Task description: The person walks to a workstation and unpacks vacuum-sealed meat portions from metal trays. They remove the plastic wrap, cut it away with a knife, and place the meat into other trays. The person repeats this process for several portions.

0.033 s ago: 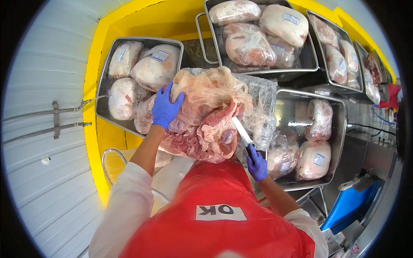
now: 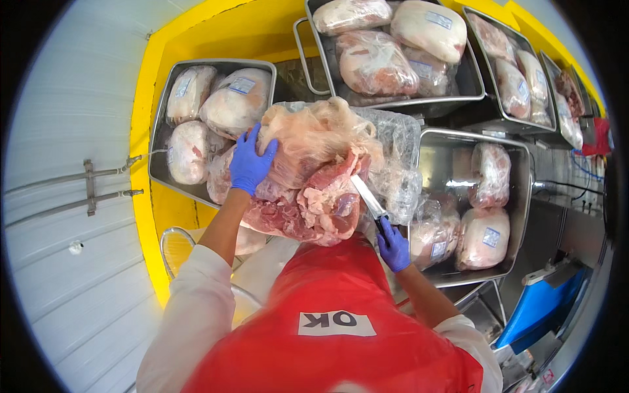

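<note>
A large cut of raw meat [image 2: 313, 208], pink with pale fat, lies in front of my red apron. Loose translucent wrapping or pale membrane [image 2: 321, 131] covers its far part; I cannot tell which. My left hand [image 2: 251, 160], in a blue glove, rests with fingers spread on the left side of the meat. In my blue-gloved right hand [image 2: 393, 247] is a knife [image 2: 369, 196] with a dark handle. Its blade points away and to the left, and the tip meets the right side of the meat. Clear plastic wrap [image 2: 401, 154] lies crumpled just beyond the blade.
Metal bins of wrapped, labelled meat stand around: a left bin [image 2: 155, 141], a far bin [image 2: 393, 101], a right bin [image 2: 522, 216] and others at far right [image 2: 524, 128]. A yellow barrier [image 2: 141, 111] runs along the left and back. A blue panel [image 2: 540, 311] stands at lower right.
</note>
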Tool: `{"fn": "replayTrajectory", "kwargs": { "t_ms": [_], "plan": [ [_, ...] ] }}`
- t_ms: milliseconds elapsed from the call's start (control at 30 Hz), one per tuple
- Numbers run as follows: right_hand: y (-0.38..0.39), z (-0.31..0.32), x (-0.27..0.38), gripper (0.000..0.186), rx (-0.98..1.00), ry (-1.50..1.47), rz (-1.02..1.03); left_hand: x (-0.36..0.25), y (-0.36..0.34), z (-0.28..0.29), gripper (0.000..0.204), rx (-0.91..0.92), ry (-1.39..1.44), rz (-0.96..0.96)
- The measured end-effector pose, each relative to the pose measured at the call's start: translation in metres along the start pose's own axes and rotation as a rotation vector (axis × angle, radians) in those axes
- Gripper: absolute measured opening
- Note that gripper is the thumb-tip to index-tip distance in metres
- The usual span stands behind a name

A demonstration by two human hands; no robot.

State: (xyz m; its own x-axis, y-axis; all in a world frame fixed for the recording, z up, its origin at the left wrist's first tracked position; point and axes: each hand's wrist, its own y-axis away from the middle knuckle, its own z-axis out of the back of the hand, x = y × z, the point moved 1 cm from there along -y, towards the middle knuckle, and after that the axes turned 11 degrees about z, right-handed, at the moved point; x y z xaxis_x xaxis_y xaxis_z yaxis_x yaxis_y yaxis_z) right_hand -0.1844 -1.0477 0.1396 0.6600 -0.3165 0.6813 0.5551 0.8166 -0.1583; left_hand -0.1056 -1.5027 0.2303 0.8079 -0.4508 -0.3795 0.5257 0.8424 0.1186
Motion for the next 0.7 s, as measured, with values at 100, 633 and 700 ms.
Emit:
{"fn": "replayTrajectory", "kwargs": {
  "t_ms": [100, 633, 700],
  "plan": [
    [-0.001, 0.0, -0.014, 0.06, 0.025, 0.009, -0.006, -0.002, -0.003, -0.01, 0.072, -0.091, -0.05, -0.117],
    [0.017, 0.144, 0.126, 0.054, 0.16, 0.201, -0.276, -0.143, -0.044, -0.062, 0.031, 0.151, 0.431, -0.367],
    [0.013, 0.157, 0.144, 0.053, 0.155, 0.246, -0.261, -0.153, -0.076, -0.071, 0.033, 0.119, 0.469, -0.328]
  ]
}}
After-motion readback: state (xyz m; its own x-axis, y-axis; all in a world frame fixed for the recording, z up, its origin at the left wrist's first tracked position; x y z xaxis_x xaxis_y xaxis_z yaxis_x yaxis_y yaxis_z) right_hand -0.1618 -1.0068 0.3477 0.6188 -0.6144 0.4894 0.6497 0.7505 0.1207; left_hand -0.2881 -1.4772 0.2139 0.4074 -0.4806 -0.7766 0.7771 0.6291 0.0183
